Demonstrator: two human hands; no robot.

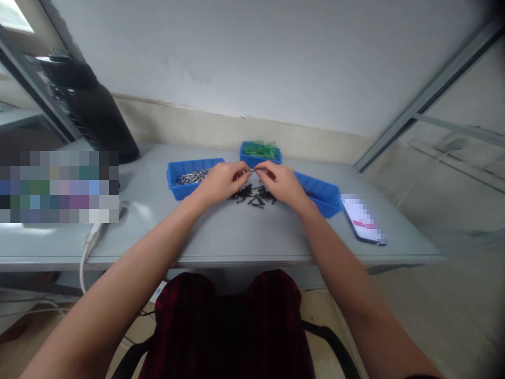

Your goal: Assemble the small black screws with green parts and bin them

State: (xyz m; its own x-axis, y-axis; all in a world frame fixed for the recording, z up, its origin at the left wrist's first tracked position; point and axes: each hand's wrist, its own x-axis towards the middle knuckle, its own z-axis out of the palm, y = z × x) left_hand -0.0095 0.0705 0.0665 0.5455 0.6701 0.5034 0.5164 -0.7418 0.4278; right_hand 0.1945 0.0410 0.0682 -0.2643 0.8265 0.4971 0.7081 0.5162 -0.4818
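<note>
My left hand (224, 181) and my right hand (282, 181) meet above the table, fingertips pinched towards each other. Between them is a small thin metal piece (252, 170), too small to make out its exact kind. Just below lies a loose heap of black screws (257, 200). Beside my left hand stands a blue bin (172, 181) with slim silver metal pieces (192, 178) in it. Partly behind my right hand is another blue bin (327, 197), its contents mostly hidden. A smaller blue bin (260, 159) at the back holds green plastic bags (260, 149).
A phone (363, 221) with its screen lit lies at the right of the grey table (244, 239). A large black bottle (97, 110) stands at the back left, near a blurred-out device and a white cable (89, 247). A wall (244, 58) rises behind the table.
</note>
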